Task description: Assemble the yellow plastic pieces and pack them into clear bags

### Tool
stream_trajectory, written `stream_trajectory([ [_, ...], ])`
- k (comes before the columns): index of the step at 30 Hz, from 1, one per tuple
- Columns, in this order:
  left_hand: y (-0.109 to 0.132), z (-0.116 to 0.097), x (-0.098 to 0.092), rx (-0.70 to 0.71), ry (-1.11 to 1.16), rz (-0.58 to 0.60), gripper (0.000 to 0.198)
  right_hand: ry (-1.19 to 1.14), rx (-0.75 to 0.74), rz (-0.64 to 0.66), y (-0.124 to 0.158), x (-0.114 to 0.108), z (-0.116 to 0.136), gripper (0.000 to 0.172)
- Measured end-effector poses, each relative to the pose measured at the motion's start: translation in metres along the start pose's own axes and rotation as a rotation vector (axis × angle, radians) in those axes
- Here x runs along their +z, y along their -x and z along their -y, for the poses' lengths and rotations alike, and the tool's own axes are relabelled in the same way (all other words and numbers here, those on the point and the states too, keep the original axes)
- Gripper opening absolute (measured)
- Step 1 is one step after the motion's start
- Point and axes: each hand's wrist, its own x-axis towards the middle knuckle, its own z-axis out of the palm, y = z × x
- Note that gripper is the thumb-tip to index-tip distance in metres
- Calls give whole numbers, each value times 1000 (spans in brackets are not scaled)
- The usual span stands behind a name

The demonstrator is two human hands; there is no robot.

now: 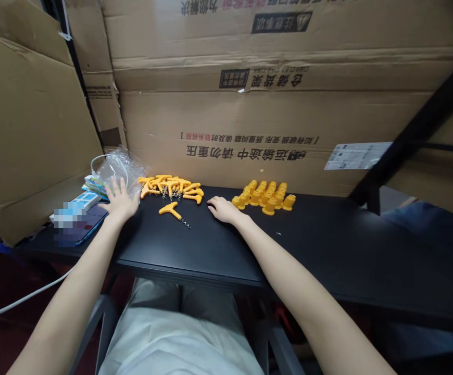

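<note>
My left hand [122, 202] is open, its fingers spread, by the clear plastic bag [111, 169] at the left. To its right lies a pile of corkscrews [172, 183] with yellow T-shaped handles and metal spirals. One single corkscrew [168, 208] lies apart, in front of the pile, with its spiral pointing right and toward me. My right hand [222, 209] rests on the black table with its fingers loosely stretched to the left, nothing visible in them. Just right of it, several yellow cup-shaped plastic parts [268, 207] stand grouped in rows.
Cardboard walls [218, 114] close off the back and left. A blue-and-white box [88, 200] and a dark flat object [93, 221] lie at the left of the black table [211, 255]. A black metal post [410, 125] slants on the right. A white cable [27, 299] hangs at lower left.
</note>
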Motion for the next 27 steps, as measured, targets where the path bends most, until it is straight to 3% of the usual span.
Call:
stream_trajectory([
  [2,7,-17,-1,152,-60,-66,70,-4,-3,1,0,0,0,34],
  [3,10,-27,-2,268,-88,-46,66,-6,-4,0,-1,0,0,34],
  [6,16,-57,0,645,-174,268,53,-4,-10,0,-1,1,-1,35],
  [8,17,-75,4,661,-262,507,51,17,-28,1,-1,0,-1,34],
  [9,16,-82,6,627,-283,570,50,34,-41,-1,0,-2,-1,33],
  [13,11,-100,16,613,-321,542,37,151,-11,-102,3,-14,2,28],
  [17,7,-100,25,628,-257,490,29,222,217,-303,9,-33,3,31],
  [19,5,-94,28,630,-180,451,28,208,344,-341,11,-39,1,32],
  [23,-2,-79,33,591,-105,426,33,116,488,-162,10,-39,-8,31],
  [25,-4,-75,36,578,-98,387,35,59,451,-59,7,-33,-11,28],
  [27,-4,-75,39,575,-100,347,35,-4,385,-47,2,-27,-11,26],
])
